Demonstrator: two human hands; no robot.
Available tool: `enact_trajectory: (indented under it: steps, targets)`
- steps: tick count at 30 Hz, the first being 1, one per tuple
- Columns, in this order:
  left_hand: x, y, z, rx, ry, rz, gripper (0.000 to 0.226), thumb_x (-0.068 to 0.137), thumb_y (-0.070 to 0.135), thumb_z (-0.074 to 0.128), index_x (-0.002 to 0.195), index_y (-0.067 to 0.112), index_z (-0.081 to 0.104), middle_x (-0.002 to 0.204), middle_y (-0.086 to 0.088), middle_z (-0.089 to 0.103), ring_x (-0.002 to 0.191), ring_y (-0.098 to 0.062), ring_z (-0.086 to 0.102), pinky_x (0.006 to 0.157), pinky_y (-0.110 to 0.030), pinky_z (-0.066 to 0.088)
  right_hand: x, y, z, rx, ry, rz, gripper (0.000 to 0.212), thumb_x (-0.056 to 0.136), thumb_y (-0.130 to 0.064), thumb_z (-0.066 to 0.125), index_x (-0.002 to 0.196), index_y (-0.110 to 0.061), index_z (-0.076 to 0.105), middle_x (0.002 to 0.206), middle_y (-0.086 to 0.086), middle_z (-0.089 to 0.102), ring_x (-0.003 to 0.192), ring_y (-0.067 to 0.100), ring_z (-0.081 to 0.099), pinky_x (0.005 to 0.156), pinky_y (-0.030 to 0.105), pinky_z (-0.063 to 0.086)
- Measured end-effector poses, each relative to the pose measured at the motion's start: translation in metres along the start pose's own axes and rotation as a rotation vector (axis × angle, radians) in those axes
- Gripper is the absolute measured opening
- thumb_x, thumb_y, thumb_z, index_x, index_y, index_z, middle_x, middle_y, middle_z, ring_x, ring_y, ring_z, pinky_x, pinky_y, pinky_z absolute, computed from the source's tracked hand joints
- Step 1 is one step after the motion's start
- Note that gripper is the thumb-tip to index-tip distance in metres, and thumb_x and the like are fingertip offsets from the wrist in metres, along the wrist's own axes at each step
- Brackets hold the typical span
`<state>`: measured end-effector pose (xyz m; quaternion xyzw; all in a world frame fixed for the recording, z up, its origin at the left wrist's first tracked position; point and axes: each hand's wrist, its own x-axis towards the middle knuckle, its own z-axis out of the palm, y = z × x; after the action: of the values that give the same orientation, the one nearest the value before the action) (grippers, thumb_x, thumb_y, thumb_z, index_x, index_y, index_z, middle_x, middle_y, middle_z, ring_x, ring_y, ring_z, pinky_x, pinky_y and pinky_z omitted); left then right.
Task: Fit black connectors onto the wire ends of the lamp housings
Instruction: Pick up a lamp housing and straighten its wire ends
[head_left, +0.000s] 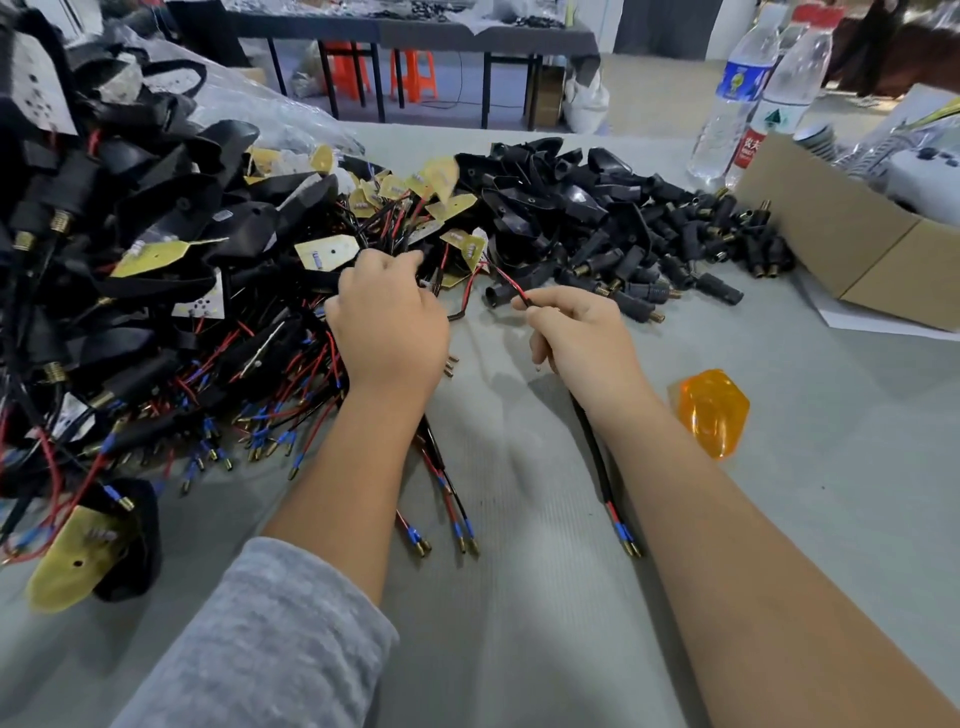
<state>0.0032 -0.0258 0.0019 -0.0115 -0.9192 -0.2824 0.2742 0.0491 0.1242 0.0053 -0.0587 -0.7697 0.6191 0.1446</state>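
Note:
A big heap of black lamp housings with yellow boards and red and black wires fills the left of the table. Loose black connectors with brass ends lie in a pile at the back right. My left hand reaches into the wire tangle at the heap's edge, fingers curled down among the wires. My right hand pinches a red and black wire pair that runs up toward the housings. A black sleeved cable runs under that wrist and ends in blue and brass terminals.
An orange lens lies right of my right forearm. A cardboard box stands at the right edge, two water bottles behind it. Further loose wires with blue terminals lie between my forearms on the grey table cover.

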Motion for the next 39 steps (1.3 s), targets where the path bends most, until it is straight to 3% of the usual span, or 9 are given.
enact_trajectory:
  steps: [5, 8, 11, 13, 15, 20, 26, 31, 39]
  targets:
    - [-0.007, 0.001, -0.001, 0.237, -0.005, 0.073, 0.038, 0.081, 0.015, 0.057, 0.118, 0.019, 0.063, 0.149, -0.011, 0.032, 0.135, -0.034, 0.028, 0.103, -0.048, 0.024, 0.001, -0.003, -0.002, 0.217, 0.138, -0.082, 0.022, 0.099, -0.010, 0.049, 0.108, -0.019, 0.067, 0.061, 0.000, 0.054, 0.052, 0.003, 0.045, 0.052, 0.015, 0.037]
    - [-0.006, 0.012, -0.002, -0.060, 0.109, 0.380, 0.026, 0.082, 0.012, 0.054, 0.100, 0.017, 0.072, 0.126, -0.004, 0.059, 0.116, -0.027, 0.050, 0.097, -0.041, 0.036, 0.004, -0.003, -0.007, 0.314, 0.263, -0.083, 0.021, 0.101, -0.014, 0.049, 0.112, -0.025, 0.064, 0.062, -0.007, 0.057, 0.058, 0.001, 0.051, 0.053, 0.017, 0.041]
    - [-0.013, 0.026, -0.005, -0.580, -0.399, 0.300, 0.024, 0.091, 0.022, 0.051, 0.105, 0.020, 0.071, 0.083, 0.006, 0.071, 0.079, -0.008, 0.064, 0.077, -0.034, 0.053, 0.007, 0.000, -0.010, 0.332, 0.338, -0.085, 0.021, 0.101, -0.016, 0.049, 0.116, -0.025, 0.062, 0.062, -0.008, 0.056, 0.060, 0.002, 0.051, 0.054, 0.018, 0.041]
    - [-0.018, 0.029, 0.001, -0.522, -0.631, 0.298, 0.023, 0.094, 0.030, 0.055, 0.113, 0.024, 0.067, 0.075, 0.005, 0.070, 0.068, -0.003, 0.063, 0.071, -0.030, 0.052, 0.009, 0.000, -0.011, 0.372, 0.404, -0.104, 0.022, 0.102, -0.015, 0.048, 0.120, -0.020, 0.060, 0.066, -0.003, 0.055, 0.059, 0.003, 0.050, 0.051, 0.018, 0.040]
    - [-0.019, 0.027, 0.005, -0.386, -0.689, 0.348, 0.018, 0.094, 0.032, 0.058, 0.107, 0.023, 0.068, 0.071, 0.004, 0.070, 0.066, -0.005, 0.063, 0.070, -0.032, 0.052, 0.010, 0.000, -0.013, 0.416, 0.506, -0.154, 0.022, 0.102, -0.013, 0.047, 0.122, -0.018, 0.056, 0.067, -0.001, 0.054, 0.056, 0.004, 0.050, 0.049, 0.019, 0.042]
    - [-0.014, 0.022, 0.005, -0.296, -0.634, 0.364, 0.021, 0.100, 0.032, 0.048, 0.102, 0.022, 0.066, 0.070, 0.002, 0.064, 0.066, -0.014, 0.059, 0.064, -0.038, 0.048, 0.014, -0.001, -0.022, 0.535, 0.538, -0.123, 0.025, 0.101, -0.012, 0.049, 0.125, -0.017, 0.049, 0.070, 0.001, 0.056, 0.049, 0.010, 0.053, 0.051, 0.022, 0.044]
    - [-0.015, 0.017, 0.006, -0.278, -0.589, 0.347, 0.020, 0.098, 0.038, 0.049, 0.105, 0.029, 0.066, 0.076, 0.005, 0.063, 0.069, -0.006, 0.054, 0.063, -0.032, 0.042, 0.015, 0.007, -0.015, 0.512, 0.349, 0.047, 0.019, 0.103, -0.014, 0.045, 0.092, -0.014, 0.061, 0.067, -0.001, 0.062, 0.048, 0.008, 0.055, 0.048, 0.021, 0.043]
    - [-0.017, 0.015, 0.006, -0.347, -0.559, 0.262, 0.019, 0.095, 0.040, 0.052, 0.088, 0.026, 0.061, 0.051, 0.008, 0.044, 0.051, -0.008, 0.040, 0.054, -0.030, 0.031, 0.022, 0.009, -0.024, 0.555, 0.446, 0.069, 0.021, 0.104, -0.017, 0.044, 0.089, -0.014, 0.059, 0.068, 0.001, 0.062, 0.046, 0.008, 0.054, 0.047, 0.020, 0.043]
    - [-0.014, 0.009, 0.005, -0.352, -0.456, 0.231, 0.023, 0.096, 0.036, 0.051, 0.080, 0.022, 0.060, 0.054, 0.004, 0.046, 0.051, -0.008, 0.039, 0.052, -0.028, 0.030, 0.030, 0.012, -0.040, 0.616, 0.703, 0.032, 0.023, 0.105, -0.017, 0.041, 0.085, -0.014, 0.052, 0.069, 0.003, 0.061, 0.042, 0.007, 0.055, 0.045, 0.020, 0.044]
